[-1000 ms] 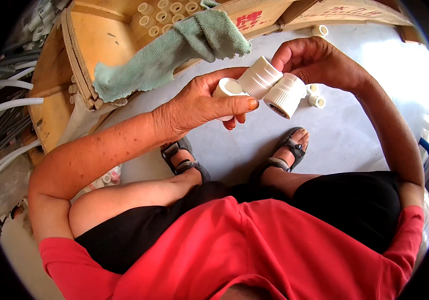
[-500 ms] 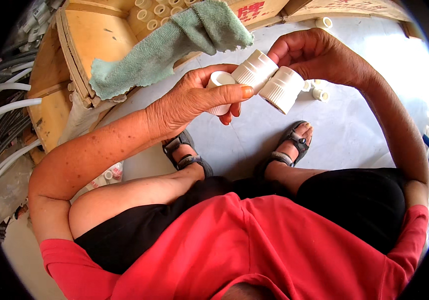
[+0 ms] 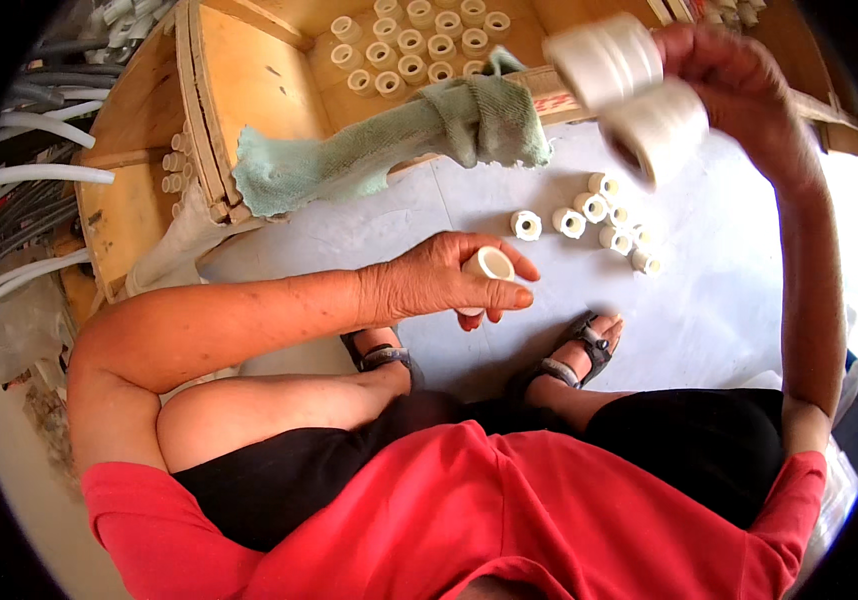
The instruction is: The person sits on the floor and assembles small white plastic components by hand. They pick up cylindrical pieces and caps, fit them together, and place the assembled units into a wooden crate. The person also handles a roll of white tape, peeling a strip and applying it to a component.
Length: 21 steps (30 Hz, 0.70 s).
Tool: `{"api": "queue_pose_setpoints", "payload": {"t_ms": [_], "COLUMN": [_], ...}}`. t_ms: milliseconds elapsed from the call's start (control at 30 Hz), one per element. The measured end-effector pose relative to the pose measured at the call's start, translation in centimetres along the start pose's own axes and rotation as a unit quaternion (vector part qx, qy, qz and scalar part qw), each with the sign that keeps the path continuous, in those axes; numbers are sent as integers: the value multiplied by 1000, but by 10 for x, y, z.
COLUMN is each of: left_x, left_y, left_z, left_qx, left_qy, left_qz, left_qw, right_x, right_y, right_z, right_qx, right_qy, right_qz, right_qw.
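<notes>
My left hand [image 3: 444, 282] is closed around a short white plastic pipe piece [image 3: 487, 266], held low over the grey floor in front of my knees. My right hand [image 3: 739, 85] is raised high at the upper right and grips a large white elbow pipe fitting [image 3: 634, 90], which is blurred by motion. The two hands are well apart. Several small white fittings [image 3: 594, 220] lie in a loose group on the floor between them.
A wooden crate [image 3: 249, 90] on its side holds several white fittings [image 3: 409, 45] in rows, with a green towel [image 3: 389, 145] draped over its edge. Grey and white pipes [image 3: 29, 180] lie at the left. My sandalled feet [image 3: 569, 360] rest on the grey floor [image 3: 709, 300].
The hands were joined on the elbow fitting and small piece; now the right hand has lifted the elbow up and right, and the left hand has dropped lower with the small piece.
</notes>
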<state>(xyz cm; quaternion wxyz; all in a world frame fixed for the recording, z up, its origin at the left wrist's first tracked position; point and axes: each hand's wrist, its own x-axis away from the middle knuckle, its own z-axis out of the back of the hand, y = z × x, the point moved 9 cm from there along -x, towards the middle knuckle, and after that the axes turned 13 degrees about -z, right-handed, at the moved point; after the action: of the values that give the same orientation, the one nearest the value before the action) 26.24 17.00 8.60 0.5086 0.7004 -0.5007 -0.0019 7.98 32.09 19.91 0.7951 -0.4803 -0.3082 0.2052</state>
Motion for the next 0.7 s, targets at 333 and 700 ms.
{"api": "queue_pose_setpoints", "payload": {"t_ms": [333,700], "left_x": [16,30], "left_y": [-23,-44], "left_z": [17,42], "left_qx": [-47,-18], "left_qy": [-8,-15], "left_qz": [53,49], "left_qw": [997,999], "right_x": [-140,-261], "right_y": [-39,74], "right_z": [2,11], "right_qx": [386,547], "right_qy": [189,102], "right_qz": [39,-99], "right_qw": [902,825]}}
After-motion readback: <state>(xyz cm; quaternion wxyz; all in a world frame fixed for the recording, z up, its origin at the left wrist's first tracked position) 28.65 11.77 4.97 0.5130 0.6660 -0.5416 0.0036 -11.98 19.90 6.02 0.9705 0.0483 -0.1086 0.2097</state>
